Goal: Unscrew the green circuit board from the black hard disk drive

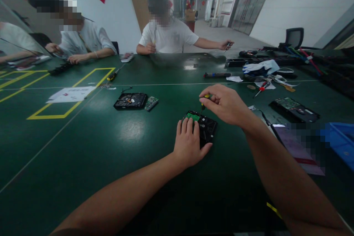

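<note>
Centre frame: my left hand (189,143) flat on hard drive (207,129); right hand (225,104) grips screwdriver (204,102) upright over its upper edge.

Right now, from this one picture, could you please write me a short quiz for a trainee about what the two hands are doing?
1. True or false: the left hand lies flat on the hard drive.
2. What does the right hand hold? A) pliers B) a small screwdriver C) a cable
3. Fill in: the circuit board on that drive is ____ in colour.
Key: 1 true; 2 B; 3 green.
</note>
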`<state>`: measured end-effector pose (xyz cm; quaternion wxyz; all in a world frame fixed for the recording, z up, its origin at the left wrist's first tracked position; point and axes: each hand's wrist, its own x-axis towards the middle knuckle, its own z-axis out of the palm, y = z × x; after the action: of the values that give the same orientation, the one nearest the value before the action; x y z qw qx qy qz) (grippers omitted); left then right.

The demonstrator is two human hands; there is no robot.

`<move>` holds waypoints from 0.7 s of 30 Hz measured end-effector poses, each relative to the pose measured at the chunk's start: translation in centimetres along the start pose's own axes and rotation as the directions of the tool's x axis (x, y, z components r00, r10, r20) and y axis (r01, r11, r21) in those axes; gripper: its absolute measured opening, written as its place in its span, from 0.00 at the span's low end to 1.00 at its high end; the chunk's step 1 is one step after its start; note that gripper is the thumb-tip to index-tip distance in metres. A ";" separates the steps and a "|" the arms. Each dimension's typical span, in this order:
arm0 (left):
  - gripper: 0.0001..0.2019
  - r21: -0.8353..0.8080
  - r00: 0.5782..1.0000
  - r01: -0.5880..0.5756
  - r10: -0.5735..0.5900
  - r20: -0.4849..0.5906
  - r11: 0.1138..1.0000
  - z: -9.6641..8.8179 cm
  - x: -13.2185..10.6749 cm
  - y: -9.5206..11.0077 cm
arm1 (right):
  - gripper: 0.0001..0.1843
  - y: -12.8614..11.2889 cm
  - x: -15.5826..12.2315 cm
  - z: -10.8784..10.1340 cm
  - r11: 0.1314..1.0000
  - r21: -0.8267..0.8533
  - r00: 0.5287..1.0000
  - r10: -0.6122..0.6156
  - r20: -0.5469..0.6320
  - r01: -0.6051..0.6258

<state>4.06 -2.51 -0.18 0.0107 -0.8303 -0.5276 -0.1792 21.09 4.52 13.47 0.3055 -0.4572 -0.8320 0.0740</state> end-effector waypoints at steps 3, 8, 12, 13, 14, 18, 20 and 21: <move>0.44 -0.003 1.000 0.001 -0.001 -0.001 1.000 0.0 0.0 0.0 | 0.11 0.1 0.0 -0.1 1.000 -0.003 1.000 0.012 0.005 -0.012; 0.44 -0.010 1.000 0.007 -0.007 0.003 1.000 0.3 0.0 -0.1 | 0.15 0.1 -0.1 -0.1 0.997 0.028 0.997 0.069 0.029 -0.069; 0.44 -0.004 1.000 0.006 -0.006 -0.002 1.000 0.2 0.0 -0.1 | 0.12 0.1 -0.1 0.0 0.997 0.026 0.997 0.076 0.014 -0.076; 0.44 0.000 1.000 0.005 -0.005 0.000 1.000 0.2 0.0 -0.1 | 0.11 0.0 0.0 0.0 0.998 0.014 0.998 0.061 0.006 -0.061; 0.44 0.003 1.000 0.003 -0.004 0.002 1.000 0.2 0.0 -0.1 | 0.10 0.0 0.0 0.0 0.999 0.004 0.999 0.042 0.000 -0.042; 0.45 0.014 1.000 0.007 -0.007 0.011 1.000 0.1 0.0 0.0 | 0.09 -0.1 0.1 -0.2 1.000 0.016 1.000 -0.003 0.007 0.003; 0.45 0.016 1.000 0.008 -0.008 0.008 1.000 0.1 0.0 0.0 | 0.10 -0.1 0.1 -0.2 0.999 0.043 1.000 0.010 0.022 -0.011; 0.45 0.014 1.000 0.006 -0.006 0.007 1.000 0.2 0.0 -0.1 | 0.11 -0.1 0.0 -0.2 0.998 0.053 0.999 0.024 0.029 -0.026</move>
<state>4.07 -2.43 -0.33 0.0140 -0.8292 -0.5315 -0.1726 21.12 4.46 13.68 0.3046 -0.4583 -0.8282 0.1064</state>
